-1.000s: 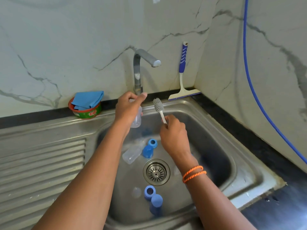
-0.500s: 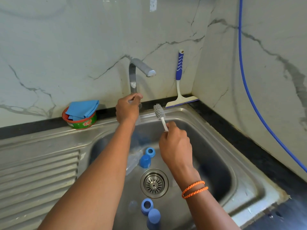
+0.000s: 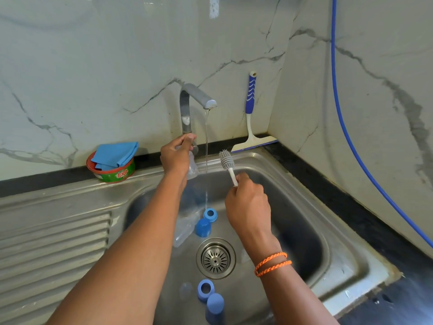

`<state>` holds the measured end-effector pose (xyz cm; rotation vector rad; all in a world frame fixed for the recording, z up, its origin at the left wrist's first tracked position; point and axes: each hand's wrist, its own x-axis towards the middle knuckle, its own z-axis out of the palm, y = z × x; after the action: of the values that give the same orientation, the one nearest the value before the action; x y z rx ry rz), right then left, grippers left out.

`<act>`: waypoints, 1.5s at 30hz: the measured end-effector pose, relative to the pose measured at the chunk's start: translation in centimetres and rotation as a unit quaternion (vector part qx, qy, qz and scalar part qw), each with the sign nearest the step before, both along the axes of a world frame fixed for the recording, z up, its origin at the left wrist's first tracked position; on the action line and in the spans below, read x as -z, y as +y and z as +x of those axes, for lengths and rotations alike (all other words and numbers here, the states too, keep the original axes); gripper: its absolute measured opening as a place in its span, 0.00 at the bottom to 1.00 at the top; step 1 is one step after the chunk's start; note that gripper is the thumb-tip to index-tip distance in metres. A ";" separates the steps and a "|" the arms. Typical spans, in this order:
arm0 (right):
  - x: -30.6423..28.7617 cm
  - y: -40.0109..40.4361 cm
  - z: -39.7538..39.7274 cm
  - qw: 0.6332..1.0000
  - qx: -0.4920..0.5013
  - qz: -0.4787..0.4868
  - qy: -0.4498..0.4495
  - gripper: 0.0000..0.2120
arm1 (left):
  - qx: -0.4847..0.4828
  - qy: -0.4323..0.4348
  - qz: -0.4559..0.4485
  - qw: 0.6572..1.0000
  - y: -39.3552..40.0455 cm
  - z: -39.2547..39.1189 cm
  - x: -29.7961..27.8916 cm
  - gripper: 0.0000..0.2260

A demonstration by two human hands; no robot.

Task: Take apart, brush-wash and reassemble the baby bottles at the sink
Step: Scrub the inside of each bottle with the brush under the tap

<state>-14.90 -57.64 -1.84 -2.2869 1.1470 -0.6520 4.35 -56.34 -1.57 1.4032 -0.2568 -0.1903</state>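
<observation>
My left hand (image 3: 175, 156) grips a small clear bottle (image 3: 192, 168) at the foot of the tap (image 3: 187, 106), with its fingertips against the tap's base. A thin stream of water (image 3: 206, 141) falls from the spout into the steel sink (image 3: 304, 231). To the right of the stream, my right hand (image 3: 248, 205) holds a grey-bristled bottle brush (image 3: 226, 160) upright by its white handle. In the basin lie a second clear bottle (image 3: 185, 227), a blue cap (image 3: 203, 227) and a blue ring (image 3: 210, 215). Near the front are another blue ring (image 3: 205, 289), a blue cap (image 3: 215, 306) and a clear teat (image 3: 185, 289).
The drain strainer (image 3: 215, 258) sits mid-basin. A red and green soap tub with a blue cloth (image 3: 114, 170) stands on the ledge at left. A blue-handled squeegee (image 3: 251, 127) leans in the corner. A blue hose (image 3: 339, 113) runs down the right wall. The ribbed drainboard (image 3: 54, 240) lies left.
My left hand moved the bottle up to the tap's base, and water now runs from the spout. My right hand has kept the brush upright in the same place.
</observation>
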 end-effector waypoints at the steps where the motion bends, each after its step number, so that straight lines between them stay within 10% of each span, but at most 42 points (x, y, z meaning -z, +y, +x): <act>1: 0.1 0.0 0.0 1.000 -0.002 0.001 0.001 0.09 | 0.001 -0.001 0.000 1.000 0.0 0.0 0.0 0.06; 11: 1.0 -0.4 0.2 0.996 -0.065 0.053 -0.025 0.10 | -0.025 0.119 -0.076 0.990 0.5 -1.0 0.6 0.13; 17: 0.5 -1.2 -0.5 0.992 -0.098 0.051 -0.063 0.16 | 0.076 0.350 -0.261 0.896 3.0 -5.7 2.2 0.08; 25: 0.4 -2.7 -2.4 0.992 -0.106 0.044 -0.048 0.23 | 0.082 0.408 -0.306 0.856 2.9 -7.7 4.0 0.24; 45: 0.2 -3.4 -2.5 0.996 -0.049 -0.068 -0.010 0.22 | 0.102 0.401 -0.326 0.850 2.7 -6.7 3.3 0.23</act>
<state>-17.38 -61.05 -2.00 -2.4285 1.0017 -0.7337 -2.39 -53.67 -4.82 0.5289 0.2233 -0.7691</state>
